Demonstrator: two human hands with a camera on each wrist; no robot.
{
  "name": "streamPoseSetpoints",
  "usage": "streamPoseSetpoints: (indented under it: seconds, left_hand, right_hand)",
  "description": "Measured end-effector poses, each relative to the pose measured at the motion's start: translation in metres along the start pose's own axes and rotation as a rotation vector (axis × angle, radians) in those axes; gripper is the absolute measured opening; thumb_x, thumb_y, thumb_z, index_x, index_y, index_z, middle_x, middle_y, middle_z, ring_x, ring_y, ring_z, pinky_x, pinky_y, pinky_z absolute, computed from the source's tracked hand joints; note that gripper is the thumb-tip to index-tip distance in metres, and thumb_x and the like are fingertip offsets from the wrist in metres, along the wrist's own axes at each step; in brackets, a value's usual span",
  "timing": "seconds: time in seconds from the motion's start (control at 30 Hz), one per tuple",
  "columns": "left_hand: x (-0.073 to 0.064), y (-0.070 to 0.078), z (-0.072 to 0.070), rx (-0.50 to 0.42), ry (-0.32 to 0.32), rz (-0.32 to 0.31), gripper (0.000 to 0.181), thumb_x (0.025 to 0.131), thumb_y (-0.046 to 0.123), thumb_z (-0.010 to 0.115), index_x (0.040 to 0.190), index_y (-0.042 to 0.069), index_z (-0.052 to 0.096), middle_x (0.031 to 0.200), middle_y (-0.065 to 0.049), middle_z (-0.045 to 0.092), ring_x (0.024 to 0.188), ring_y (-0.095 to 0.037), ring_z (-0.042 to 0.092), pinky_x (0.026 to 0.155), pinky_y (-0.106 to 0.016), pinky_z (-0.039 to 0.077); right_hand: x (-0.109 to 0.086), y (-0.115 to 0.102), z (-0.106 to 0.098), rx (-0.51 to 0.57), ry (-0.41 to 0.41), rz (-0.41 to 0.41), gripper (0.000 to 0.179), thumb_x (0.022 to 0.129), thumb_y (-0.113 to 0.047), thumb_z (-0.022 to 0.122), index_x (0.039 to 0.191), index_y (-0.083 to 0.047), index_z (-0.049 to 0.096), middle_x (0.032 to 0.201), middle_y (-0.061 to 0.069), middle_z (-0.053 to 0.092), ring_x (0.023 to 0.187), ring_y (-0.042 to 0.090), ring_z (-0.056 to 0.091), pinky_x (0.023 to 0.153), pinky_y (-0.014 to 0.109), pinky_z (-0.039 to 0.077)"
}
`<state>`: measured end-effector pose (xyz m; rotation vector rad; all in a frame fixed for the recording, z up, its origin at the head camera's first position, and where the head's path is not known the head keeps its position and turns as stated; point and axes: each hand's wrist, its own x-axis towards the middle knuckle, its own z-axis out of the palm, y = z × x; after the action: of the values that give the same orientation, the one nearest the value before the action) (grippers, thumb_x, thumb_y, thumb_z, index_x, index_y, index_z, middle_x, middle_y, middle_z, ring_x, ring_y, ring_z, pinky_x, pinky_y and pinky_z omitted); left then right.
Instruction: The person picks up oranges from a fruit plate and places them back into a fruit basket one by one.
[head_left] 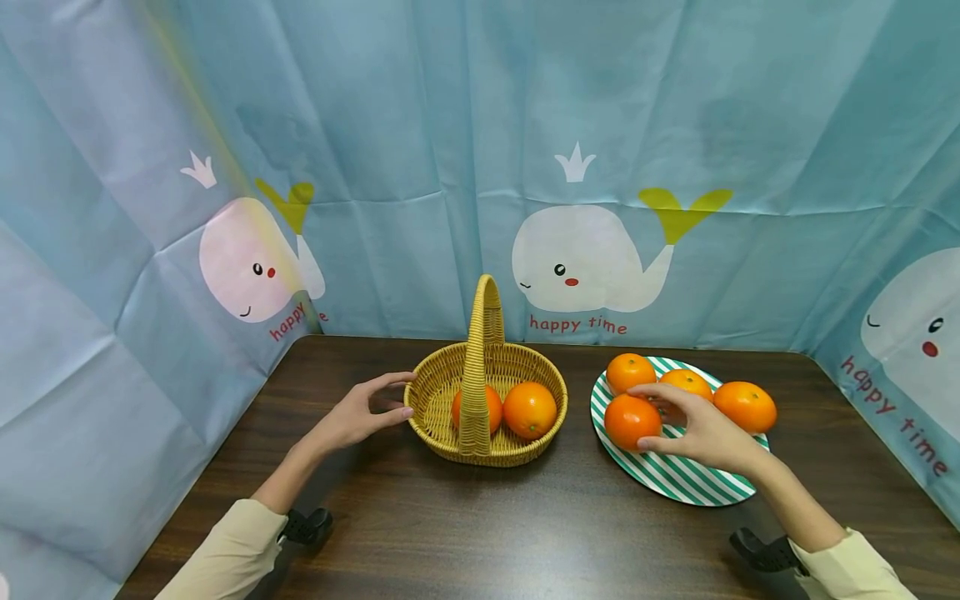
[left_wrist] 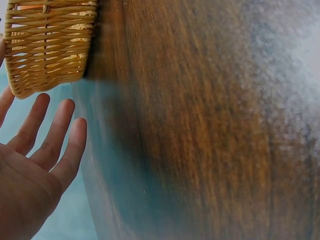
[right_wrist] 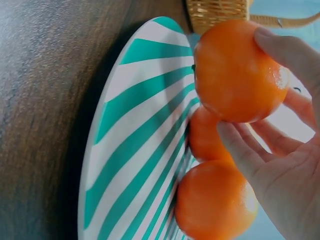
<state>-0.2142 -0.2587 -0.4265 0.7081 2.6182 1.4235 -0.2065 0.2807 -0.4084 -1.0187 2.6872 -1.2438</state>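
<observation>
My right hand (head_left: 701, 429) pinches an orange (head_left: 632, 422) between thumb and fingers over the left part of a round green-and-white striped plate (head_left: 693, 492). In the right wrist view, the held orange (right_wrist: 242, 72) shows a small green stem spot facing the plate. Several more oranges (head_left: 745, 407) lie on the plate, beside and behind that hand. On the left, my left hand (head_left: 352, 417) has its fingers spread and its fingertips at the left rim of a yellow wicker basket (head_left: 435, 442). Two oranges (head_left: 530, 410) sit in the basket, one partly hidden by the upright handle.
Everything stands on a dark wooden table (head_left: 480, 533). Behind and at both sides hangs a light blue curtain (head_left: 420, 250) printed with whales. The basket's tall arched handle (head_left: 480, 358) rises over its middle. A strip of bare tabletop lies between basket and plate.
</observation>
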Motion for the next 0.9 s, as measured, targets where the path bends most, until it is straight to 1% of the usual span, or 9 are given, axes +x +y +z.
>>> streamPoseSetpoints:
  seconds: [0.1,0.23,0.37,0.43,0.67,0.77,0.9]
  left_hand:
    - [0.0,0.001,0.0,-0.003,-0.001,-0.002,0.059,0.097,0.017,0.073,0.149,0.002,0.048,0.143,-0.024,0.051,0.109,-0.039,0.066,0.086,-0.034,0.057]
    - [0.0,0.001,0.0,0.006,0.001,-0.005,0.06,0.097,0.019,0.073,0.149,0.003,0.048,0.142,-0.023,0.052,0.109,-0.04,0.066,0.087,-0.037,0.057]
    - [-0.001,0.0,-0.001,0.012,0.01,0.007,0.06,0.097,0.02,0.073,0.149,0.003,0.048,0.141,-0.023,0.053,0.108,-0.04,0.066,0.087,-0.038,0.057]
    - [-0.001,0.0,0.0,0.007,0.012,0.018,0.06,0.097,0.02,0.073,0.148,0.002,0.049,0.141,-0.024,0.053,0.108,-0.04,0.066,0.085,-0.037,0.057]
    - [0.0,0.001,-0.001,0.007,0.014,0.011,0.06,0.097,0.021,0.074,0.148,0.002,0.049,0.144,-0.021,0.052,0.109,-0.039,0.066,0.084,-0.035,0.058]
    - [0.0,0.001,-0.001,0.008,0.012,0.017,0.06,0.096,0.02,0.074,0.147,0.001,0.05,0.145,-0.021,0.051,0.108,-0.039,0.067,0.084,-0.035,0.058]
    - [0.001,0.002,-0.001,0.019,0.012,0.012,0.058,0.096,0.018,0.074,0.147,0.001,0.051,0.145,-0.02,0.051,0.108,-0.039,0.066,0.085,-0.037,0.057]
  right_hand:
    - [0.0,-0.002,-0.001,0.029,0.0,-0.001,0.06,0.088,-0.018,0.084,0.14,-0.009,0.056,0.132,0.006,0.058,0.11,0.025,0.063,0.092,0.029,0.053]
    - [0.001,-0.005,-0.004,0.056,0.002,0.006,0.06,0.088,-0.015,0.083,0.14,-0.009,0.055,0.131,0.007,0.057,0.11,0.025,0.063,0.094,0.027,0.052]
    - [0.003,-0.006,-0.007,0.077,-0.002,-0.012,0.06,0.089,-0.011,0.082,0.142,-0.008,0.054,0.134,0.011,0.056,0.114,0.027,0.062,0.095,0.026,0.05]
    - [0.004,-0.008,-0.008,0.091,-0.004,-0.012,0.06,0.089,-0.01,0.081,0.143,-0.007,0.053,0.137,0.013,0.055,0.116,0.029,0.061,0.094,0.027,0.051]
    - [0.008,-0.009,-0.011,0.148,-0.003,0.018,0.061,0.089,-0.009,0.081,0.144,-0.006,0.052,0.141,0.016,0.052,0.121,0.036,0.058,0.09,0.035,0.055]
    - [0.01,-0.009,-0.012,0.158,0.011,0.027,0.062,0.088,-0.009,0.082,0.143,-0.007,0.053,0.141,0.014,0.052,0.122,0.035,0.057,0.091,0.035,0.055]
    - [0.013,-0.01,-0.012,0.146,0.019,0.019,0.061,0.088,-0.01,0.082,0.143,-0.007,0.054,0.14,0.014,0.053,0.121,0.033,0.058,0.091,0.034,0.054]
